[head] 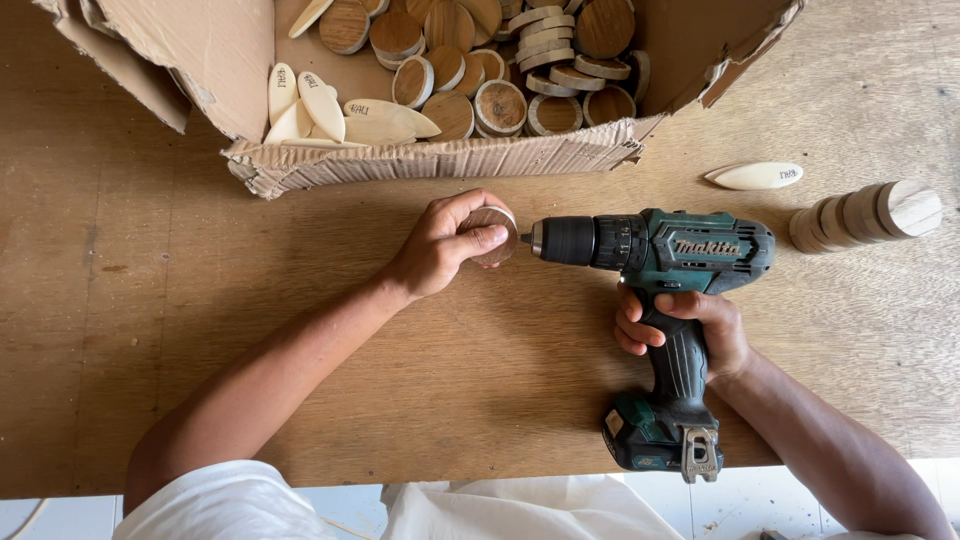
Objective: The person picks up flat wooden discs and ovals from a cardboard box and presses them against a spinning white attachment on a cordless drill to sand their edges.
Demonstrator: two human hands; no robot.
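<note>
On the desk (200,300), the left hand (440,245) is clamped around a round wooden disc (492,232), held on edge. Just right of it, the drill (650,250) points its tip at the disc's face. The right hand (690,325) is closed on the drill's grip, well apart from the left.

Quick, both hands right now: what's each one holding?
Left hand: closed on a wood disc, held against the drill's tip.
Right hand: closed around the drill grip.
</note>
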